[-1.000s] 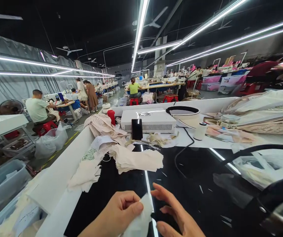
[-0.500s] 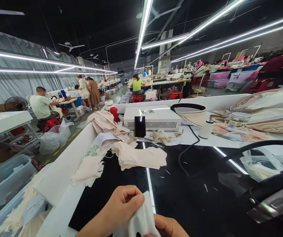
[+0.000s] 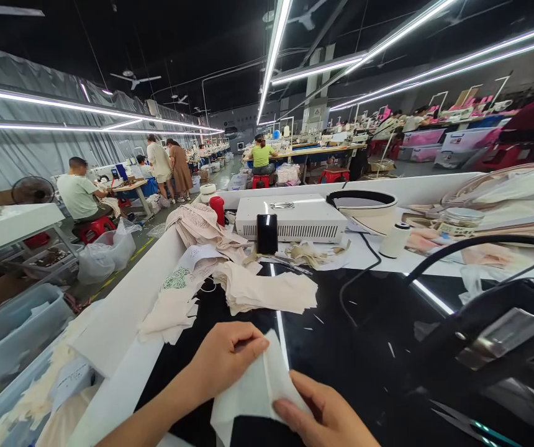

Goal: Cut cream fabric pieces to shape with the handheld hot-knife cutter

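Observation:
Both hands hold one pale, off-white piece of fabric (image 3: 243,397) just above the black tabletop (image 3: 336,372). My left hand (image 3: 225,357) pinches its upper edge between thumb and fingers. On the right side, my right hand (image 3: 320,406) grips the edge with the thumb on top. A seam or fold runs down the cloth between the hands. Beyond them lies a stack of cream fabric pieces (image 3: 271,288), with more cream pieces (image 3: 169,313) to its left and a bundle of green cord (image 3: 176,278) on top of those.
A white vented box (image 3: 295,214) stands at the back with a phone (image 3: 267,233) leaning on it. Near it are a thread cone (image 3: 395,240) and a round cream container (image 3: 364,211). Scissors (image 3: 462,425) and a dark machine with a cable (image 3: 495,347) occupy the right.
Both hands have risen into fuller view with the fabric, which now shows more spread out. The camera view has shifted slightly, and scissors have appeared at the lower right.

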### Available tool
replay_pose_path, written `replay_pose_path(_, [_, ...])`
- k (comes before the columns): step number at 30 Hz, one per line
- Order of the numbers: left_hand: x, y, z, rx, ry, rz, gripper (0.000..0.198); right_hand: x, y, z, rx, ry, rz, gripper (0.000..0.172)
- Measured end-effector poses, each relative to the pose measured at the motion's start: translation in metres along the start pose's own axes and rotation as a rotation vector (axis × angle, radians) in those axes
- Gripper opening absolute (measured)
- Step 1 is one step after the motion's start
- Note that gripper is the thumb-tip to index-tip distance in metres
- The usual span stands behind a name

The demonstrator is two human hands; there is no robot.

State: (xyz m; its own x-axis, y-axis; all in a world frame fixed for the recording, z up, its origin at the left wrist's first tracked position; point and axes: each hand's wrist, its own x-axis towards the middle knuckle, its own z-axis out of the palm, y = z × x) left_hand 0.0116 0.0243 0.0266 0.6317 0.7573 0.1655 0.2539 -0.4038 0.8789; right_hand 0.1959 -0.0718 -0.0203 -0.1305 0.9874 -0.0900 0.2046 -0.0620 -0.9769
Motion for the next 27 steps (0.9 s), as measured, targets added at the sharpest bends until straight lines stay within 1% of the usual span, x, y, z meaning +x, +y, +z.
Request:
replay_pose_path(2, [0.004, 0.005, -0.009, 0.259, 0.072, 0.217, 0.031, 0.008, -0.003, -0.012, -0.110, 0.088, -0.053, 0.033])
replay_pose_path(4, [0.006, 0.004, -0.012, 0.574, 0.134, 0.488, 0.031, 0.017, -0.004, -0.025, -0.231, 0.176, -0.112, 0.032])
replay_pose_path(6, [0.005, -0.004, -0.005, 0.830, 0.164, 0.771, 0.028, 0.025, -0.002, -0.037, -0.349, 0.261, -0.170, 0.030])
replay_pose_path(7, [0.004, -0.010, 0.001, 0.907, 0.169, 0.889, 0.027, 0.029, 0.001, -0.041, -0.410, 0.292, -0.197, 0.030])
replay_pose_path(8, [0.003, -0.018, 0.009, 0.944, 0.160, 0.968, 0.028, 0.032, 0.005, -0.045, -0.475, 0.311, -0.224, 0.030])
replay_pose_path(9, [0.002, -0.026, 0.018, 0.959, 0.145, 0.988, 0.033, 0.034, 0.009, -0.047, -0.544, 0.322, -0.252, 0.030])
replay_pose_path(10, [0.001, -0.034, 0.027, 0.965, 0.129, 0.984, 0.040, 0.037, 0.014, -0.050, -0.617, 0.326, -0.284, 0.030])
replay_pose_path(11, [0.001, -0.042, 0.035, 0.963, 0.111, 0.974, 0.042, 0.039, 0.019, -0.051, -0.692, 0.327, -0.321, 0.030])
replay_pose_path(13, [-0.001, -0.053, 0.046, 0.960, 0.084, 0.919, 0.041, 0.041, 0.027, -0.054, -0.840, 0.321, -0.403, 0.030])
replay_pose_path(15, [-0.002, -0.058, 0.051, 0.960, 0.048, 0.843, 0.036, 0.042, 0.030, -0.058, -0.994, 0.331, -0.476, 0.031])
replay_pose_path(17, [-0.005, -0.059, 0.050, 0.956, -0.007, 0.769, 0.033, 0.041, 0.030, -0.061, -1.137, 0.368, -0.504, 0.032])
replay_pose_path(19, [-0.009, -0.057, 0.047, 0.937, -0.057, 0.721, 0.032, 0.039, 0.027, -0.063, -1.223, 0.415, -0.479, 0.034])
replay_pose_path(23, [-0.017, -0.056, 0.040, 0.885, -0.095, 0.689, 0.031, 0.033, 0.021, -0.061, -1.224, 0.451, -0.380, 0.032])
replay_pose_path(25, [-0.020, -0.056, 0.037, 0.862, -0.110, 0.692, 0.030, 0.030, 0.020, -0.057, -1.199, 0.437, -0.360, 0.031])
replay_pose_path(27, [-0.023, -0.056, 0.035, 0.843, -0.120, 0.695, 0.028, 0.027, 0.018, -0.053, -1.177, 0.399, -0.363, 0.035])
